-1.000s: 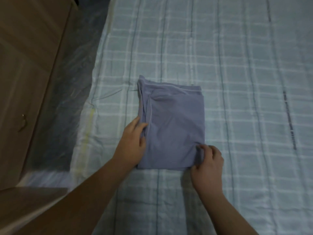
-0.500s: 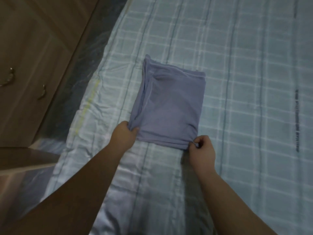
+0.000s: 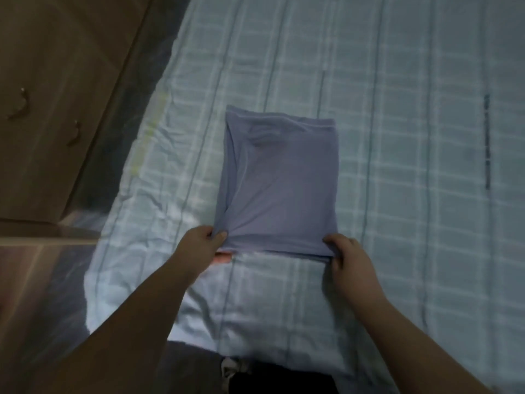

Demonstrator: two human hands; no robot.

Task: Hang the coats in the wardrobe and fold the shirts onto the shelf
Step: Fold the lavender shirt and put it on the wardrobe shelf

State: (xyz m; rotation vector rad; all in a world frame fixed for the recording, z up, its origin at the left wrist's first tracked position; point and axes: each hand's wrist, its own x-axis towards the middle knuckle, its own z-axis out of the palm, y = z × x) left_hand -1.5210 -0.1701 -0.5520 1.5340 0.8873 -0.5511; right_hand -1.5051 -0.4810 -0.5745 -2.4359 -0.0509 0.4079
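Head view: folded lilac shirt [image 3: 279, 180] (flat rectangle), near corners in left grip [image 3: 200, 245], right grip [image 3: 348, 255].

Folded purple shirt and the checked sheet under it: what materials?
Folded purple-grey shirt: looks like thin, soft knit jersey, matte; it drapes limply and puckers where the left hand and right hand pinch its near corners. Pale blue checked bed sheet: probably woven cotton or a blend, with fine creases and a slight sheen.

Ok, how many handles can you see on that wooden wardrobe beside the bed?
2, both on the wooden wardrobe at the left: one handle near the frame's edge, the other closer to the bed. More may lie out of view.
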